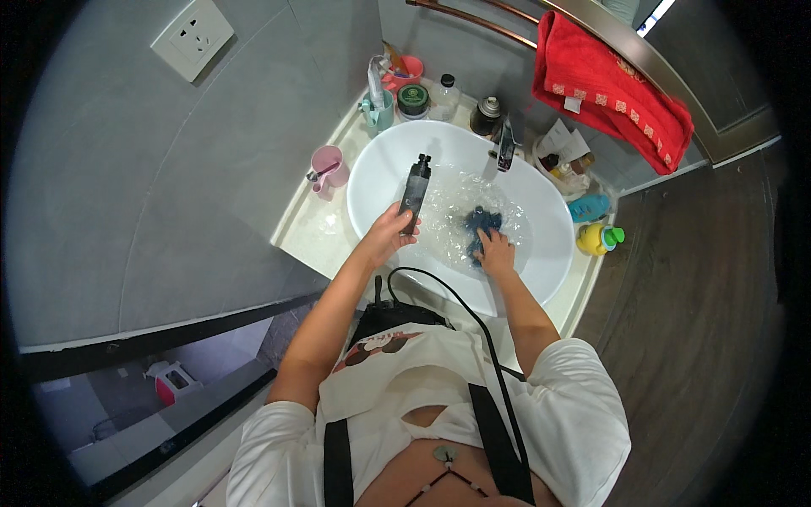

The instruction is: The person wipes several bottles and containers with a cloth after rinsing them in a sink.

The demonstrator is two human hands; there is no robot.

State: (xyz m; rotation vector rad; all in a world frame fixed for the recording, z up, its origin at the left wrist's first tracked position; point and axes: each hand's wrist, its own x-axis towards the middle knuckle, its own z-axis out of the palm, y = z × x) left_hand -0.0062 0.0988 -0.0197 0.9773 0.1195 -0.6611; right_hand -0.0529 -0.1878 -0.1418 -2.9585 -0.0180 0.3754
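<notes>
My left hand (pixel 390 232) is wrapped round a dark pump bottle (pixel 416 193), holding it tilted over the left side of a white oval sink (pixel 369 176). Bubbly water (pixel 448 224) fills the bowl. In the water, right of the middle, lies a small bunched dark blue cloth (pixel 483 221). My right hand (pixel 497 252) reaches down onto the cloth with its fingertips at the water; whether they grip it or only press on it is hard to see. The faucet (pixel 505 145) stands at the back of the bowl.
A pink cup (pixel 328 169) stands left of the sink. Behind it are a teal cup (pixel 377 110), a green-lidded jar (pixel 413 100), a clear bottle (pixel 445 97) and a black can (pixel 486 116). At right are a blue bottle (pixel 589 208) and a yellow bottle (pixel 598 239). A red towel (pixel 604 93) hangs above.
</notes>
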